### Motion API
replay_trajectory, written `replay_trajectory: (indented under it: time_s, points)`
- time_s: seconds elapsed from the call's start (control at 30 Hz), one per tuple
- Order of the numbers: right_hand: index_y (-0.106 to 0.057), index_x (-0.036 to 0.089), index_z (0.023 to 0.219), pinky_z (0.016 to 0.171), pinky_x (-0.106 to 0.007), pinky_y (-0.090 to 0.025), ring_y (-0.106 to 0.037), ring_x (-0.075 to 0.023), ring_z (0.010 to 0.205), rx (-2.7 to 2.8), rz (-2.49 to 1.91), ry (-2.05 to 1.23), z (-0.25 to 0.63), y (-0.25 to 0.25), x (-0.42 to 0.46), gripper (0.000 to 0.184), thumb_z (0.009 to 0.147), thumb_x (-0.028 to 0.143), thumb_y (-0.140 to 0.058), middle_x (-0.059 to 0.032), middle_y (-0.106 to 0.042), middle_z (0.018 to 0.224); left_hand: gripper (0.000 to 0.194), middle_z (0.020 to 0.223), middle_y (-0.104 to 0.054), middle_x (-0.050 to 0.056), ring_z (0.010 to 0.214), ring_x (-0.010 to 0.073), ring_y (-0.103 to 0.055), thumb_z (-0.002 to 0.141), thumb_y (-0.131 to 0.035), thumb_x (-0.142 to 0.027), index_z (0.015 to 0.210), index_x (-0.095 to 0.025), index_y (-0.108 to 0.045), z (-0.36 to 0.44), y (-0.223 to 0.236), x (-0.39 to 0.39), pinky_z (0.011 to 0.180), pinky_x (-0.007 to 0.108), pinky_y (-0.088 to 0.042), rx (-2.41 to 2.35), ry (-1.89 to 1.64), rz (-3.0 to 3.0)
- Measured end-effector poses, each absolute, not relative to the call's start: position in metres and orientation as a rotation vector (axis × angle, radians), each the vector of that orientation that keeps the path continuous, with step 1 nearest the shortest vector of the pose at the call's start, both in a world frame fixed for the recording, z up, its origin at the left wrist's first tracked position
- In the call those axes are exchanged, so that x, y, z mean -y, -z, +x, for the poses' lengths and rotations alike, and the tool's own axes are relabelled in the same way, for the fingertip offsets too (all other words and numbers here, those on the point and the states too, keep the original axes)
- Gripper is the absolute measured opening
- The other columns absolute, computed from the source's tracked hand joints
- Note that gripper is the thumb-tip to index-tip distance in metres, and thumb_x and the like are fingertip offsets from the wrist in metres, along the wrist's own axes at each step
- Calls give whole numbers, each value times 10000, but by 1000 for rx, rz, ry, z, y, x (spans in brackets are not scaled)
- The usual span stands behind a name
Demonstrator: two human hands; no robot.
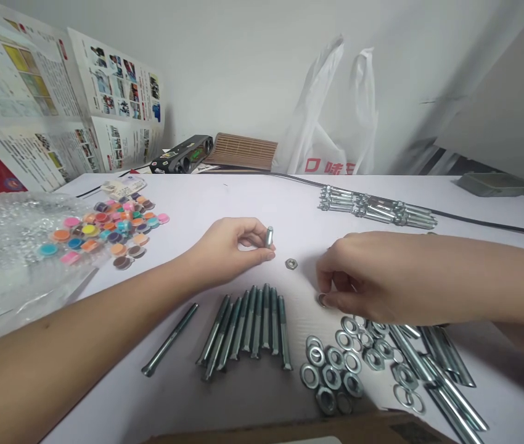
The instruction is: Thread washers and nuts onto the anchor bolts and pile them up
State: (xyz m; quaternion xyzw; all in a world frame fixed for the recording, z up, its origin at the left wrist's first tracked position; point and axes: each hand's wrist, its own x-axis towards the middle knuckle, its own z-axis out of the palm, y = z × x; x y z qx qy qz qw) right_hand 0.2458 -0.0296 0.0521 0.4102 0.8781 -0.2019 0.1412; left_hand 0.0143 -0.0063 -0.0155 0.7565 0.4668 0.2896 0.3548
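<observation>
left side first: my left hand (227, 253) is over the middle of the white table (225, 197), thumb and fingers closed on a metal rod (269, 237). it stands nearly upright right at the fingertips, its top end poking up past my thumb; the lower part is hidden, so how far down it goes i can't tell.

across to my right hand (368, 271), and there's a pinch on: thumb and forefinger closed on a small metal ring (322, 300), held at the very tips, low over the table. only its edge peeks out, so washer or nut, i can't say, nor whether it touches the tabletop.

between the two hands, a lone hex nut (291, 264) lies flat, just beside my left fingertips and touching neither hand. below my left hand, a row of bolts (257, 324) lies side by side, flared ends towards me, with a single bolt (170, 340) apart to the left, near my forearm. under my right hand, a spread of loose washers and nuts (331, 377), metal tubes (454, 394) right beside them. and beyond my right hand, a bundle of fasteners (377, 208) lies together near the back edge.
</observation>
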Motion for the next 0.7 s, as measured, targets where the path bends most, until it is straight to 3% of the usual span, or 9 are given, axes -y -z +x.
replay_trajectory:
  time_s: [0.13, 0.33, 0.53, 0.63, 0.7]
  points:
    - [-591, 209, 628, 404, -271, -226, -372, -102, 416, -2597, 1241, 584, 242, -53, 29, 373, 883, 446, -459, 5, -504, 498, 144, 892, -728, 52, 848, 176, -673, 752, -686, -264, 844, -155, -666, 14, 16, 6, 820, 322, -506, -1155, -762, 1946]
    - [-629, 211, 668, 436, -288, -249, -421, -120, 412, -2634, 1413, 254, 245, -48, 14, 325, 848, 447, -497, -24, -568, 526, 133, 894, -728, 55, 861, 181, -675, 751, -679, -253, 841, -154, -670, 14, 17, 6, 846, 336, -507, -1149, -755, 1944]
    - [-490, 202, 545, 382, -278, -226, -342, -107, 355, -2467, 1359, 107, 260, -56, 9, 440, 858, 509, -458, -13, -491, 446, 96, 895, -720, 15, 859, 145, -667, 757, -675, -227, 832, -168, -664, 14, 15, 6, 876, 304, -486, -1186, -716, 2005]
    - [-484, 201, 522, 340, -277, -171, -290, -87, 319, -2313, 1355, 204, 273, -61, 12, 469, 827, 556, -512, -9, -466, 438, 85, 877, -716, 4, 844, 129, -662, 760, -675, -222, 825, -168, -661, 14, 15, 6, 852, 274, -484, -1183, -712, 2016]
    - [-535, 205, 553, 321, -278, -127, -280, -82, 313, -2207, 1346, 319, 281, -63, 17, 393, 783, 517, -596, -6, -482, 459, 78, 869, -714, 2, 836, 124, -660, 763, -672, -215, 823, -166, -660, 14, 16, 5, 832, 260, -485, -1178, -706, 2014]
